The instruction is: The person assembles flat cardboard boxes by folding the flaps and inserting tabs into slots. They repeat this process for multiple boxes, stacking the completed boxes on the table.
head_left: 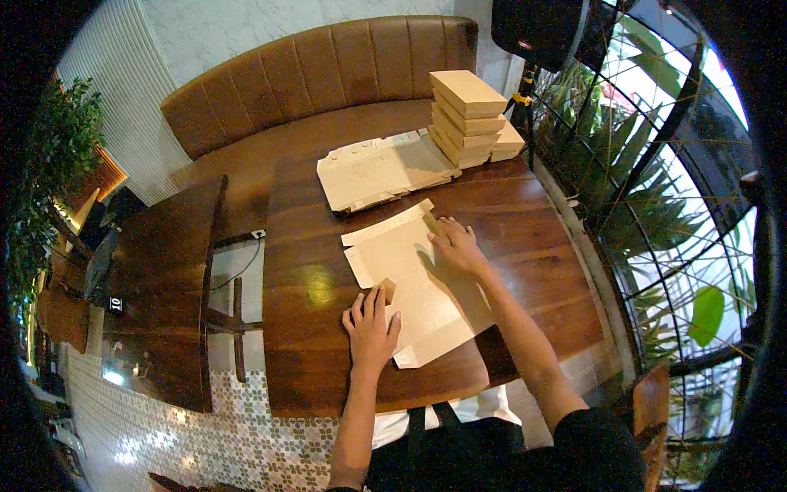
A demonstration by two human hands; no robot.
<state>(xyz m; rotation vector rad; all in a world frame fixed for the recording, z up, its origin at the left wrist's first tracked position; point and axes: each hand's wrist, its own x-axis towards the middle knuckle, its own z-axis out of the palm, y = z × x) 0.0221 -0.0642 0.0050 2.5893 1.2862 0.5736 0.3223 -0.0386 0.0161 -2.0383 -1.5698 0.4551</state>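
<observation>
A flat brown cardboard box blank lies on the wooden table in front of me, with creased flaps along its edges. My left hand rests at its left edge, fingers apart, fingertips against a small raised flap. At the upper right edge, my right hand lies with fingers stretched out, touching another partly raised flap. Neither hand is closed around the cardboard. The right forearm and its shadow cover part of the blank's right side.
Beyond the blank lies a stack of flat cardboard blanks. Several folded boxes are piled behind it on the right. A brown padded bench lines the wall. Another wooden table stands left, and a metal grille with plants stands right.
</observation>
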